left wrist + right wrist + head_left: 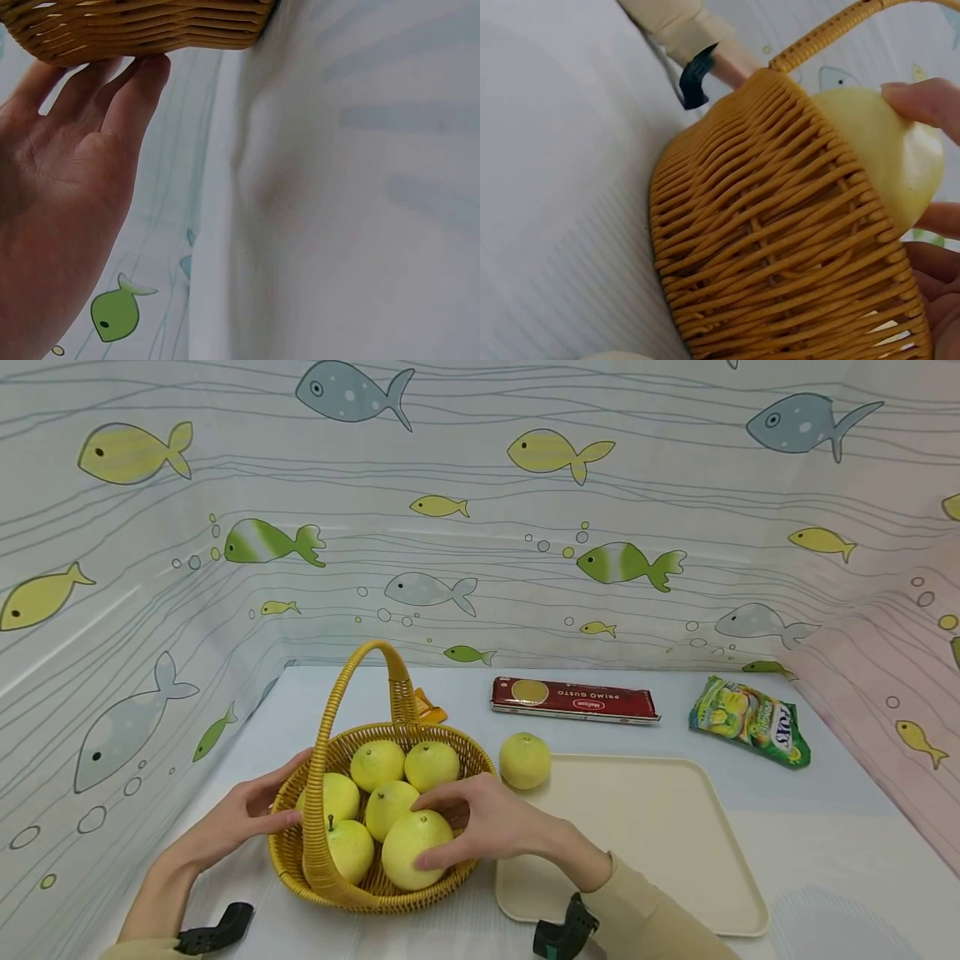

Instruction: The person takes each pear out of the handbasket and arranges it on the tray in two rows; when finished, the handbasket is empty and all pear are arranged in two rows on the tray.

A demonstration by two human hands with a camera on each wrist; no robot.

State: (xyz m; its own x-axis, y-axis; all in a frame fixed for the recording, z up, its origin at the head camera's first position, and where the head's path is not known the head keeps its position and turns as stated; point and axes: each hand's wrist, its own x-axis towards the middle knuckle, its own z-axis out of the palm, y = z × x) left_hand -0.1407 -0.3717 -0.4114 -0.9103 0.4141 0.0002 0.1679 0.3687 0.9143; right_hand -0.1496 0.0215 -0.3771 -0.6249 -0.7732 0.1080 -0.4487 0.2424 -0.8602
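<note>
My right hand (487, 822) grips a round yellow-green pear (411, 853) at the front right of a wicker basket (405, 897). In the right wrist view, this pear (877, 150) shows above the basket's rim, thumb on one side and fingers on the other. Several more pears (377, 766) lie in the basket, one with a dark stem. At the basket's left side, my left hand (247, 810) rests with its thumb at the rim. From the left wrist, its outstretched fingers (139, 105) touch the basket's outer wall (165, 26). The right hand partly hides the basket's right side.
One loose pear (525, 761) sits by the back left corner of a cream tray (637, 843). Behind lie a dark red packet (576, 700) and a green candy bag (750, 720). An orange wrapper (430, 707) shows behind the basket, whose tall handle (337, 693) arches upward.
</note>
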